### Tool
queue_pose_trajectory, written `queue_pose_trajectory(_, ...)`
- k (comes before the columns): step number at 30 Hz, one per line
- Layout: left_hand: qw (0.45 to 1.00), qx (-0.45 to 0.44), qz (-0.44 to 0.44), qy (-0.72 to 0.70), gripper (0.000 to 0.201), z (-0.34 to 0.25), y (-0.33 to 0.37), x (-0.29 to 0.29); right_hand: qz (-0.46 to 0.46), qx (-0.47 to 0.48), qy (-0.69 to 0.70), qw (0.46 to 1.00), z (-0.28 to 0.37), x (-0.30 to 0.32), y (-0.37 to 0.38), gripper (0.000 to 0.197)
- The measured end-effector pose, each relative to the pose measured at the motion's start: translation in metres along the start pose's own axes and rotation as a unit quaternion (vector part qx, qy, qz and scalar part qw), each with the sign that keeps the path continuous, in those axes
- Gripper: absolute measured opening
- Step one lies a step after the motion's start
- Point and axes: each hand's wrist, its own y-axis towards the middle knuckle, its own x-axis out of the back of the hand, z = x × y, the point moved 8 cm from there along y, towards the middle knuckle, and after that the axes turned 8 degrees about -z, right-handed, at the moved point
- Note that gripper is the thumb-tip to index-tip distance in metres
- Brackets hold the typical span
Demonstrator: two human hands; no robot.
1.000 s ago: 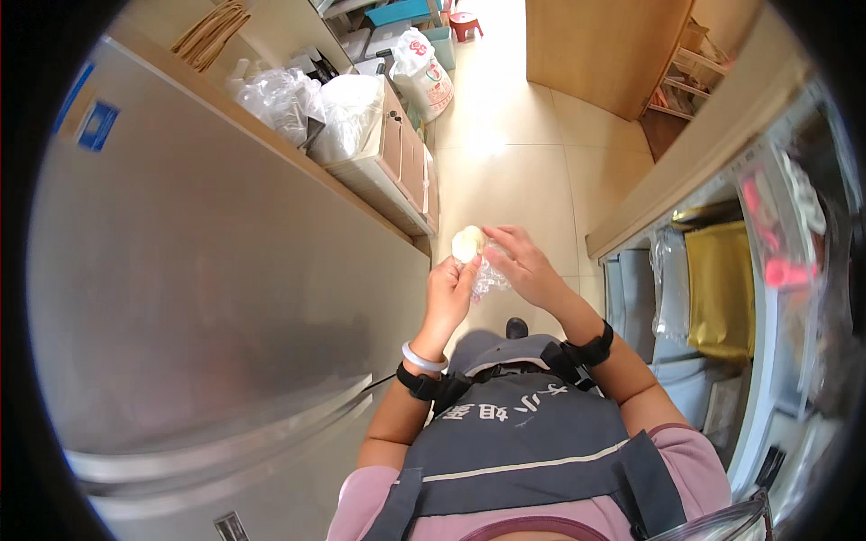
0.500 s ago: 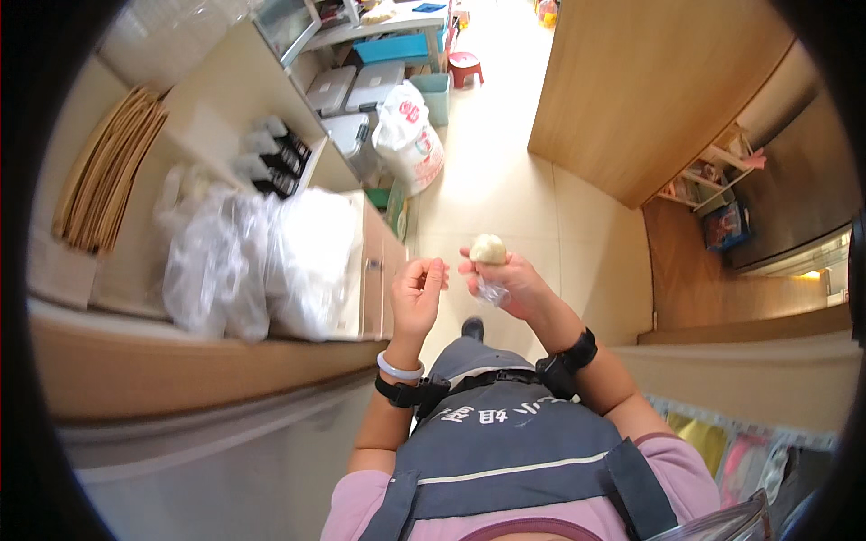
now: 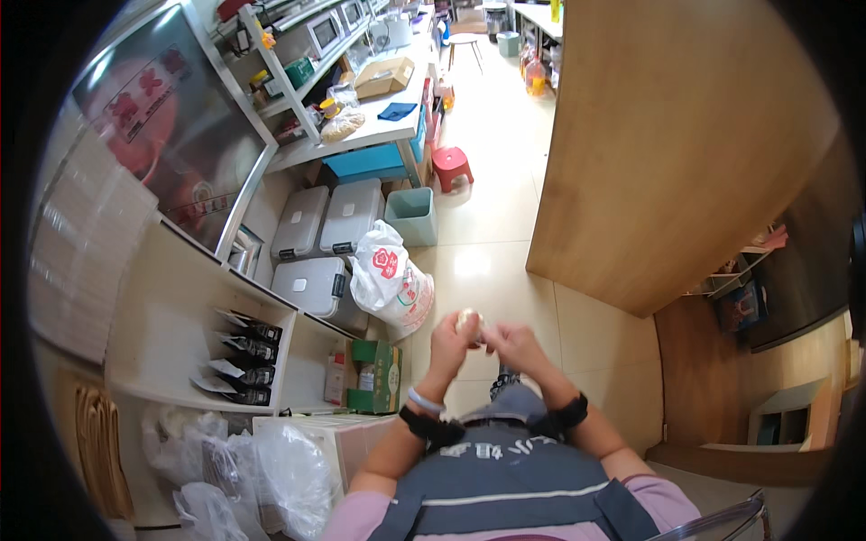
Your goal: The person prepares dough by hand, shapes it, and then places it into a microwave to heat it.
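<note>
My left hand (image 3: pixel 448 348) is closed round a small, pale, lumpy ball (image 3: pixel 467 317), whose top shows above the thumb and fingers. Its exact kind is not clear. Close beside it, my right hand (image 3: pixel 518 350) has its fingers bent and drawn together, tips near the left hand. Motion blurs those fingertips, and whatever they hold cannot be made out. Both hands are in front of my dark apron, above the tiled floor (image 3: pixel 487 279).
At the left, clear plastic bags (image 3: pixel 293 473) lie by a shelf (image 3: pixel 171 343) with black packets (image 3: pixel 248 370). Beyond are a white sack (image 3: pixel 392 275), grey lidded boxes (image 3: pixel 307 288), a green bin (image 3: pixel 411 216) and a red stool (image 3: pixel 453 169). A wooden panel (image 3: pixel 658 144) rises at the right.
The pale ball has passed from my right hand into my left. My hands have come together, and the clear plastic seen at my right hand no longer shows. The view has tilted up toward the room.
</note>
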Motion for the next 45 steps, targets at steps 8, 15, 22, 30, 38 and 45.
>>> queue_pose_trajectory(8,0.975,0.115,-0.029,-0.187,0.032,-0.078,0.199,-0.026,-0.013,-0.097,0.418,0.903,0.030,0.074,0.262,0.033)
queue_pose_trajectory(15,0.943,0.149,0.076,-0.288,0.026,-0.089,0.374,-0.057,-0.003,0.056,0.183,0.982,0.050,0.045,0.435,0.022)
queue_pose_trajectory(22,0.950,0.083,0.076,-0.292,0.028,-0.128,0.601,-0.054,-0.092,0.046,0.259,0.960,0.077,0.081,0.646,0.028)
queue_pose_trajectory(30,0.946,0.115,0.080,-0.293,0.031,-0.148,0.774,-0.106,-0.001,0.006,0.336,0.942,0.050,0.054,0.802,0.035)
queue_pose_trajectory(38,0.925,0.219,0.115,-0.288,0.032,-0.120,0.936,-0.179,-0.109,0.325,0.014,0.939,0.055,0.123,0.964,0.037)
queue_pose_trajectory(45,0.796,0.309,0.254,-0.455,0.041,-0.135,1.086,-0.263,-0.011,0.403,-0.192,0.895,0.053,0.175,1.122,0.036)
